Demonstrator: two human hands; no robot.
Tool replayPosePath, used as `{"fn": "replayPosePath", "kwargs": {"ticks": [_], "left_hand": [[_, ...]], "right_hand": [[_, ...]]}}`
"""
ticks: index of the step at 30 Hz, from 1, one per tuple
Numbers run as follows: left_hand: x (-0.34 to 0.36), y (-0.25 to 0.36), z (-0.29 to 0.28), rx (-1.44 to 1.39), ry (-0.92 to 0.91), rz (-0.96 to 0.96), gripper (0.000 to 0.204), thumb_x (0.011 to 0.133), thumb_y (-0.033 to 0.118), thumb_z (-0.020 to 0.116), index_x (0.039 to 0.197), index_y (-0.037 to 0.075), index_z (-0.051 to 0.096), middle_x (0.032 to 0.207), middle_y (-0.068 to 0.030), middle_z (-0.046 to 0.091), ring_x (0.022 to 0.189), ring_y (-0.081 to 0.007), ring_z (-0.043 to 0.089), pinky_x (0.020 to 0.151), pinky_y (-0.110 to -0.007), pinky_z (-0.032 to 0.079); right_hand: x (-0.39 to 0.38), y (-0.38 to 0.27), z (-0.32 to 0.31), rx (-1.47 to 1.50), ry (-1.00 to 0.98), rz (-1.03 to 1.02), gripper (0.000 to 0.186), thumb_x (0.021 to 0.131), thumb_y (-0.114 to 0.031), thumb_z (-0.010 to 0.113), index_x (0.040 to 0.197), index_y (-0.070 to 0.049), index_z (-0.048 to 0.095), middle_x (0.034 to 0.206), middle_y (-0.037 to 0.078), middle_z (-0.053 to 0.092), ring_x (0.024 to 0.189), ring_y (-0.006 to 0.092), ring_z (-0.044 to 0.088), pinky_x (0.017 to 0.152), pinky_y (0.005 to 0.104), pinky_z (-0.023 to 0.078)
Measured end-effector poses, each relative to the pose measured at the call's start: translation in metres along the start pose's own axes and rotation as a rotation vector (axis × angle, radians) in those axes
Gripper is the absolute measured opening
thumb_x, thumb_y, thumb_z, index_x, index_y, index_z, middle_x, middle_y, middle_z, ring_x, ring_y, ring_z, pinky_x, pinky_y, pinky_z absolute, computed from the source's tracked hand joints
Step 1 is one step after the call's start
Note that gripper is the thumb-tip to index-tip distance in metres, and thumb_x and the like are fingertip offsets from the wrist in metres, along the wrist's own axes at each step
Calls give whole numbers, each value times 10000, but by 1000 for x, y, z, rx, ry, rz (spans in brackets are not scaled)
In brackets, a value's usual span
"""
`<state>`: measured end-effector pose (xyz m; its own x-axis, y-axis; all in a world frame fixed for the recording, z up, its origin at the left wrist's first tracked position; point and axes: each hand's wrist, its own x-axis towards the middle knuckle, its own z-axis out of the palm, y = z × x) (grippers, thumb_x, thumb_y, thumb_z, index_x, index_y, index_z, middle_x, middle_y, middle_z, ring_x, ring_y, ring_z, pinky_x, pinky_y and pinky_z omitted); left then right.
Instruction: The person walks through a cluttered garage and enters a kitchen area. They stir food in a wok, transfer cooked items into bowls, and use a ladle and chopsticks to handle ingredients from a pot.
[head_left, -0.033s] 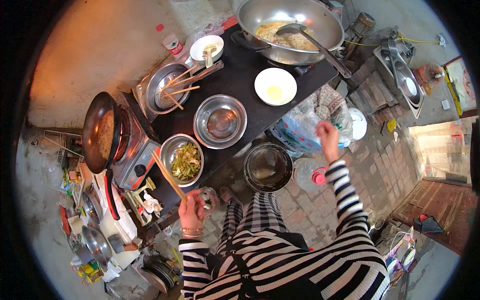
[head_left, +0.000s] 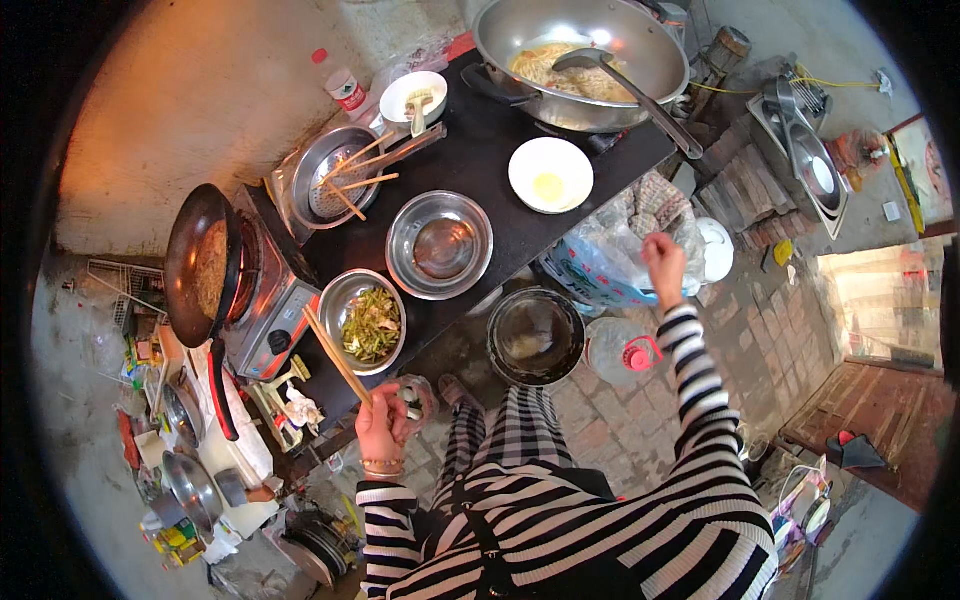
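My left hand (head_left: 382, 424) grips wooden chopsticks (head_left: 334, 350), which slant up beside a steel bowl of chopped greens (head_left: 370, 322). A clear container (head_left: 416, 406) sits just behind that hand. My right hand (head_left: 662, 262) is raised over a printed plastic bag (head_left: 595, 265) beside the counter, fingers curled; whether anything is in them is unclear. An empty-looking steel bowl (head_left: 440, 245) and a white bowl with yellow contents (head_left: 535, 170) rest on the black counter (head_left: 465, 140). A dark basin (head_left: 535, 335) stands lower, below the counter's edge.
A frying pan (head_left: 200, 260) on a gas stove is left, near a colander with chopsticks (head_left: 320, 200). A large wok with ladle (head_left: 520, 30) is at the back. A water jug (head_left: 610, 350), stacked bricks (head_left: 745, 190) and a cluttered lower surface (head_left: 240, 450) surround me.
My right hand has shifted slightly right and up over the bag. My left hand and the chopsticks have barely moved.
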<state>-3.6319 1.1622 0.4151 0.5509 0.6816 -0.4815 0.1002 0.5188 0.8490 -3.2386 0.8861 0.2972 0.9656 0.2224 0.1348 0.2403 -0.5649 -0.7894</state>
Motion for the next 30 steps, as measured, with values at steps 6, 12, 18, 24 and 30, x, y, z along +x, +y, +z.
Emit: {"fn": "replayPosePath", "kwargs": {"ticks": [6,12,18,24,30], "left_hand": [[-4,-6,1,273,-8,13,312,856,334,471,921,44,565,532,39,428,377,-33,325,334,-182,225],[-14,7,10,244,-24,101,225,871,235,460,942,40,546,576,39,468,423,-25,347,389,-159,274],[-12,5,7,103,-144,8,206,889,242,400,897,62,500,612,-19,517,418,-48,360,373,-182,266],[-9,48,62,529,-640,92,239,897,246,381,834,68,527,631,14,527,583,-61,477,528,-205,387],[-17,93,54,301,-628,61,261,889,267,417,876,50,562,605,20,527,512,-36,433,460,-178,334]], "right_hand": [[89,85,25,-716,-419,-221,284,665,-96,523,939,-33,570,867,194,573,819,351,540,755,423,425],[70,59,42,-768,-232,-247,243,736,-135,518,959,-52,564,967,196,557,861,354,530,737,414,425],[-66,-81,49,339,-466,-74,143,808,-147,545,733,-41,605,590,-24,533,517,48,441,456,196,354],[-135,-264,54,769,-1231,168,139,829,-92,491,924,-8,546,651,8,545,488,51,473,425,159,365],[-98,-342,38,817,-1299,-40,157,833,-95,509,802,45,573,649,70,573,498,109,533,442,207,428]]}}
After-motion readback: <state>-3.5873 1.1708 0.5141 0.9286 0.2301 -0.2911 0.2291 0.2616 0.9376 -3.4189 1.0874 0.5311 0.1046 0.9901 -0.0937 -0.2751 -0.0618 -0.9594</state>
